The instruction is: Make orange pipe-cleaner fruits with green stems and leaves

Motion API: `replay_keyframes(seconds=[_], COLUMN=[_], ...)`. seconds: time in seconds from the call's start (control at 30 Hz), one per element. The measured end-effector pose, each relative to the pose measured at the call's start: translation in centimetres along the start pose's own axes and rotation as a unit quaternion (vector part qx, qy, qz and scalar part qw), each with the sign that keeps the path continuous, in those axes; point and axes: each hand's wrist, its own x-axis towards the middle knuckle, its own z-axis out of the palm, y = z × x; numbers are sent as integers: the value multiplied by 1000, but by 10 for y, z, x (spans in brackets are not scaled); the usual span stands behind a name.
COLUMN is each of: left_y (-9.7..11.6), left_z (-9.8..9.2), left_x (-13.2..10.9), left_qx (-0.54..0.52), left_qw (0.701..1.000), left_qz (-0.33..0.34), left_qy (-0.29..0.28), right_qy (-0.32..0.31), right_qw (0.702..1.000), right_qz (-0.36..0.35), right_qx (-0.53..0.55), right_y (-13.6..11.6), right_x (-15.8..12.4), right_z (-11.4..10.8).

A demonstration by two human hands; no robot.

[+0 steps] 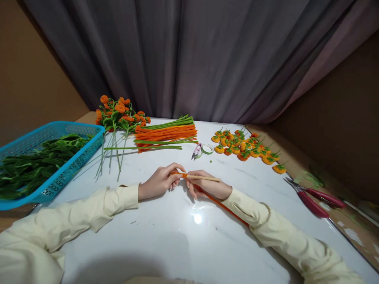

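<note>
Over the middle of the table, my left hand (160,182) is closed in a pinch on one end of a thin wooden stick (209,178). An orange pipe cleaner (229,210) is coiled around the stick between my hands. Its loose length runs under my right wrist and along the forearm. My right hand (214,189) pinches the pipe cleaner close to the coil, and the stick's free end lies across the back of that hand. The fingertips partly cover the coil's end.
A bundle of orange and green pipe cleaners (168,134) lies ahead, beside finished orange flowers (120,108). Small scissors (197,150) and green tape (207,149) sit near orange flower heads (242,146). Red-handled pliers (314,201) are at right; a blue basket (71,157) of leaves stands left.
</note>
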Motion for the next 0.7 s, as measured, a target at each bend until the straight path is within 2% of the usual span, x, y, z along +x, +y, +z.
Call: replay_keyframes(seconds=[0.1,0.2,0.27,0.47,0.7], left_y=[1,0,-2,-8,-4], left_z=[0,-2,-4,-6,-4], left_x=[-4,-6,-7,-6,-3], left_qx=[108,239,291,335,329], left_qw=[990,953,930,906,918], left_qz=[87,186,224,259,219], left_qy=[4,-7,-15,5,33], right_qy=[-1,-7,-17,-59,-92], right_qw=[1000,1000,1000,998,995], right_qz=[0,1,2,19,35], right_qx=[5,11,16,23,14], right_y=[1,4,5,3,2], right_x=[1,3,4,5,7], right_z=[0,-3,-5,-8,-10])
